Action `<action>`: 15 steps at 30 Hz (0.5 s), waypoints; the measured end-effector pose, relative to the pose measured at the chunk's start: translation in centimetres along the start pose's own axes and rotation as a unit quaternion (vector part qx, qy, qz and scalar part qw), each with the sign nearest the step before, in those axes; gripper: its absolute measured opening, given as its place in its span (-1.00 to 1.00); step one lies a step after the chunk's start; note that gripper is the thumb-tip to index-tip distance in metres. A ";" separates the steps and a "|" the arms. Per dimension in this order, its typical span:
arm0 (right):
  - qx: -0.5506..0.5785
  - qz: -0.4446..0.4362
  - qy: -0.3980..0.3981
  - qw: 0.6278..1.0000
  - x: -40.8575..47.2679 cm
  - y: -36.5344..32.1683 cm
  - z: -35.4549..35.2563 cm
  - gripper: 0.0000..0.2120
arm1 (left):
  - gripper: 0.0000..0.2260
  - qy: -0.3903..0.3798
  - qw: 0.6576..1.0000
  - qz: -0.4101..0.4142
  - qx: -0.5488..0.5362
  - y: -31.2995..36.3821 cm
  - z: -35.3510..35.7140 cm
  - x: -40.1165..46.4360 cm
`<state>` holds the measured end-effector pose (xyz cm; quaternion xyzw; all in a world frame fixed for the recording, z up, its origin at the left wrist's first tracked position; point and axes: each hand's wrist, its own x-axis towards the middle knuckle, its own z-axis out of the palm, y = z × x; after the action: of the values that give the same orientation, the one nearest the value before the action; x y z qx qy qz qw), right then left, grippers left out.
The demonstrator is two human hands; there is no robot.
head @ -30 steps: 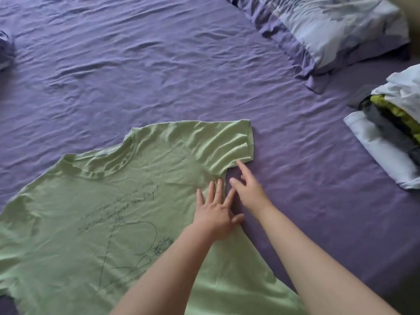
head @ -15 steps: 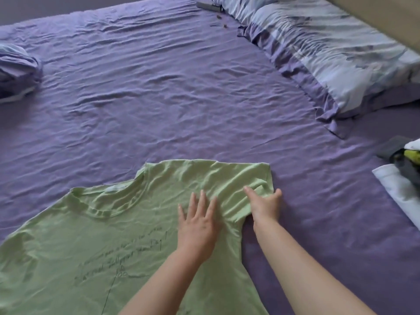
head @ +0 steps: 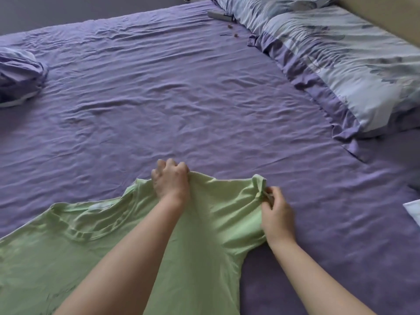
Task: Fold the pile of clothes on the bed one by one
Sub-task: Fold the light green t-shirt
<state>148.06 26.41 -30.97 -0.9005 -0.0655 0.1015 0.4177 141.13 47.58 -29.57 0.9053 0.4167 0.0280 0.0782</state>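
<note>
A light green t-shirt lies spread on the purple bed sheet, collar toward the left and one short sleeve pointing away from me. My left hand grips the shirt's shoulder edge at the top of that sleeve, fingers curled round the fabric. My right hand pinches the sleeve's hem at its right end, and the cloth bunches there. The sleeve stretches between both hands, slightly lifted. My forearms cover part of the shirt's body.
Pillows in a blue-and-purple pattern line the right side. A bunched purple cloth sits at the far left edge. A white folded garment shows at the right edge. A small dark object and some bits lie near the pillows.
Both hands left the flat shirt near the armpit, moved up the sleeve and took hold of it: the left at the shoulder edge, the right at the hem. The view tilted up.
</note>
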 end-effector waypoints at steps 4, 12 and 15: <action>-0.017 -0.020 0.007 1.000 1.4 0.9 -0.1 -0.81 | -0.83 -0.025 0.984 -0.087 -0.155 1.0 0.1 0.4; -0.056 -0.014 -0.033 0.998 0.7 0.9 0.4 -0.53 | -0.40 -0.052 0.997 0.057 -0.029 1.6 4.9 -10.4; -0.091 -0.028 -0.092 0.991 0.3 0.2 0.3 -0.37 | -0.38 -0.098 0.993 0.051 0.039 1.8 5.8 -11.0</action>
<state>148.31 26.61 -31.38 -0.9194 -0.1375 0.1663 0.3289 135.99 37.35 -34.84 0.9262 0.3607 -0.0737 0.0817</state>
